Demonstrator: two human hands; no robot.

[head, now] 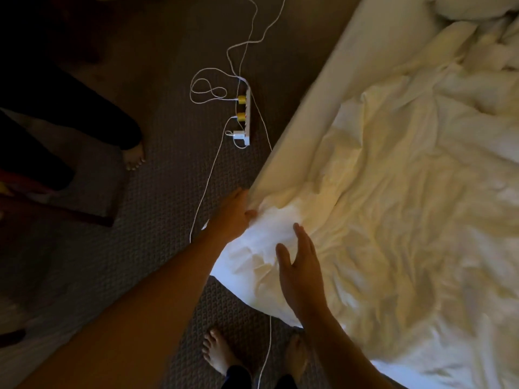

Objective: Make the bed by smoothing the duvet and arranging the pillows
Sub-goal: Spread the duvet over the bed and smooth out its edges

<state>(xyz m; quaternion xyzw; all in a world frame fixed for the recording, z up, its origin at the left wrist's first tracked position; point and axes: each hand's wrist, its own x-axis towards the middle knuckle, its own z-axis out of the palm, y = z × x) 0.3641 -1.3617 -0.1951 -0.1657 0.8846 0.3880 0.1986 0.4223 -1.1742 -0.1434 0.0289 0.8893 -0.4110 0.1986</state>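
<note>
A rumpled white duvet (407, 209) covers the bed on the right, with deep creases across it. Its near corner hangs off the bed's edge toward the floor. My left hand (234, 213) grips the duvet's edge at that corner, thumb on top of the cloth. My right hand (299, 272) lies flat on the duvet just below the corner, fingers straight and spread. A white pillow (477, 7) shows partly at the top right. The mattress side (351, 74) is bare along the upper left of the bed.
A white power strip (245, 115) with plugs and looping white cables (207, 91) lies on the carpet beside the bed; one cable runs down past my bare feet (217, 352). Another person's bare foot (133, 158) and dark furniture stand at the left.
</note>
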